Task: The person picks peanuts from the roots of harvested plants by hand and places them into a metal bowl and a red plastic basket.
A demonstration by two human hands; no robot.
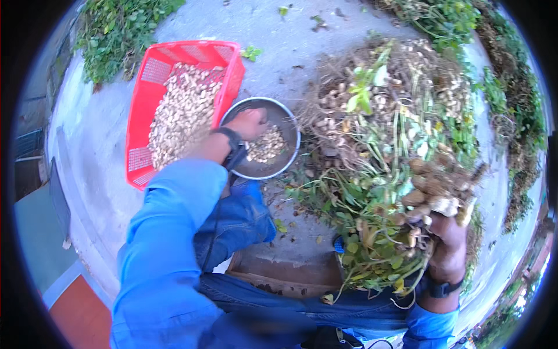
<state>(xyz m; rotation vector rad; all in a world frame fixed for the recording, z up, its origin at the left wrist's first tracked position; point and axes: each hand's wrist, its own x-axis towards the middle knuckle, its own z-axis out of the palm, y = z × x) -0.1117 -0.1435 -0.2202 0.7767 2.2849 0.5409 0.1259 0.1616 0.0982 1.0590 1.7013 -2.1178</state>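
Note:
My left hand (249, 124) is over a round metal bowl (279, 171) that holds a small pile of peanuts in their shells (267, 146); its fingers are curled and blurred, and whether they hold anything does not show. My right hand (447, 233) grips a peanut plant (436, 187) by its stems, with the pods and roots upward and the leaves hanging over my right leg. A red plastic basket (139, 109) filled with many peanuts stands against the left side of the bowl.
A large heap of uprooted peanut plants (383, 109) lies on the concrete floor (279, 52) right of the bowl. More green plants (120, 35) lie at the upper left, and a row of them (516, 131) runs along the far right. Loose leaves and soil dot the floor.

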